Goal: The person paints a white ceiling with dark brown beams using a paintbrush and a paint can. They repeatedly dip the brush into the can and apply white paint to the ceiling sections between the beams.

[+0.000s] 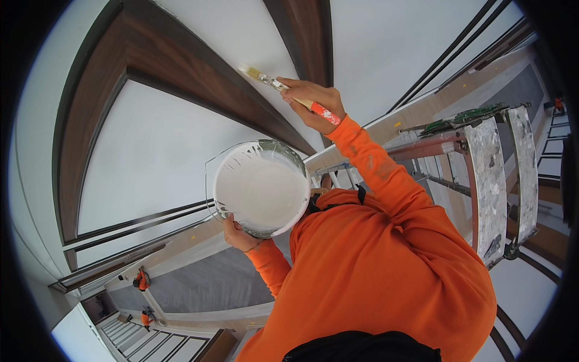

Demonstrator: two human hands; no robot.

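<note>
My right hand (313, 102) is raised overhead and grips a paintbrush (283, 86) with a red and wooden handle. Its pale bristles touch the white ceiling panel (241, 36) right beside a dark wooden trim band (199, 72). My left hand (240, 236) holds a round clear plastic bucket (291, 154) from below, close to my chest. White paint fills the bucket, and drips streak its inner rim. Both my arms are in orange sleeves.
A paint-spattered stepladder (491, 181) stands at the right, close to my right arm. More dark wooden bands (307, 36) cross the white ceiling. Far off at the lower left, two people in orange (140, 279) are beside a wall.
</note>
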